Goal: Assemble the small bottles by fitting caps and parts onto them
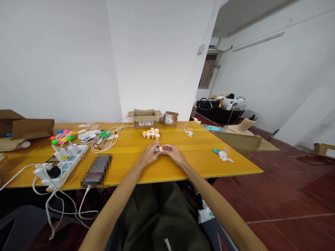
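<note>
A small orange pill bottle with a white label (159,149) lies between my hands, just above the table. Its left end is in the closed fingers of my left hand (149,154). At its right end, the curled fingers and thumb of my right hand (173,153) close on it, partly covering it. Just beyond my hands, several similar orange bottles with white tops (152,134) stand in a tight cluster.
Two cardboard boxes, one open (145,120) and one smaller (171,119), stand at the back of the yellow table (188,164). Small white pieces (225,156) lie to the right. A phone (97,169), power strip (75,158) and loose white cables are on the left.
</note>
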The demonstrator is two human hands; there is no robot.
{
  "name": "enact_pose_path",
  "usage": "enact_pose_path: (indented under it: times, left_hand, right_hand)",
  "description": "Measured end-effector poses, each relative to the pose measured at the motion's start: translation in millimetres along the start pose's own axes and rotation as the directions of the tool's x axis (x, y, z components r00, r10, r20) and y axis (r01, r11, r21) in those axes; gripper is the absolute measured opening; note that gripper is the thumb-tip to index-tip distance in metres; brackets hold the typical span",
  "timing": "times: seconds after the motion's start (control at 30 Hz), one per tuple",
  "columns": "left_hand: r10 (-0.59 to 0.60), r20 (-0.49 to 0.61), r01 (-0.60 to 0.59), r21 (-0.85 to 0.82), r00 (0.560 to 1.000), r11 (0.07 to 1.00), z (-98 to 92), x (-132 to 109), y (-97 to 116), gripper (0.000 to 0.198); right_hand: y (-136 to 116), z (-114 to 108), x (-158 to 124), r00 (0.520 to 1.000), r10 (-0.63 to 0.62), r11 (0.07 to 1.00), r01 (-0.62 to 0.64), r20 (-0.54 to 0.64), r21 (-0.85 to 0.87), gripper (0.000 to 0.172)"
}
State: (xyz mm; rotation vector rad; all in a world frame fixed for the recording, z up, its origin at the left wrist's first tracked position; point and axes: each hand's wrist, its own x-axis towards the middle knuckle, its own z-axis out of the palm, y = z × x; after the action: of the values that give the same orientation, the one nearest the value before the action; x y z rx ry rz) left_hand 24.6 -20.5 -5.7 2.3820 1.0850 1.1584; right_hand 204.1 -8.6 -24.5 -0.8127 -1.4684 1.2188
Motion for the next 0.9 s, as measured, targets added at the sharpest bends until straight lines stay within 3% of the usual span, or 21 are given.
enact_pose_path:
  times: [0.4,0.9]
  left_hand:
    - [0.025,-0.014,-0.026,-0.032,1.0,0.999,-3.3,1.1,3.4,0.015]
    - [0.018,-0.012,-0.018,0.007,1.0,1.0,-1.3,1.1,-1.2,0.02]
  right_hand:
    - [-2.3,0.4,-0.3,1.0,-0.012,1.0,0.012,0.028,-0.015,0.039]
    - [3.6,-0.3,2.5,0.999,0.018,0.999,-0.019,-0.038,-0.037,0.043]
